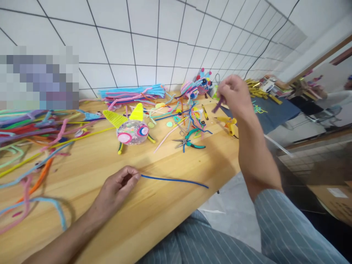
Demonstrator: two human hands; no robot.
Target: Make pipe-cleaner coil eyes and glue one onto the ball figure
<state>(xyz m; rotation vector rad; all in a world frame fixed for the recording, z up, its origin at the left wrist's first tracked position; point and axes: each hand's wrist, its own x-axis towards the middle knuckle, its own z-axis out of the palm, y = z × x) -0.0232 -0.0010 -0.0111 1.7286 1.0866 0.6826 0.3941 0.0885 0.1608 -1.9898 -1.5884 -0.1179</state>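
Note:
My left hand (121, 187) pinches one end of a thin blue pipe cleaner (174, 179), which stretches right above the bare wood. Raised over the far right of the table, my right hand (233, 93) is closed on a short dark purple strip (218, 105) that hangs from the fingers; blur hides its exact kind. Below that hand lies a yellow hot glue gun (230, 125). Between my hands are pliers with teal handles (189, 142). Behind my left hand stands a clear ball figure (133, 132) with yellow ears, pink and blue round eyes and small legs.
Pipe cleaners of many colours (30, 128) spread over the left side, and a bundle (134, 95) lies against the tiled wall. A second decorated figure (196, 86), a yellow cutter (205, 112) and loose scraps sit at the back. Cardboard boxes (330, 190) stand at right.

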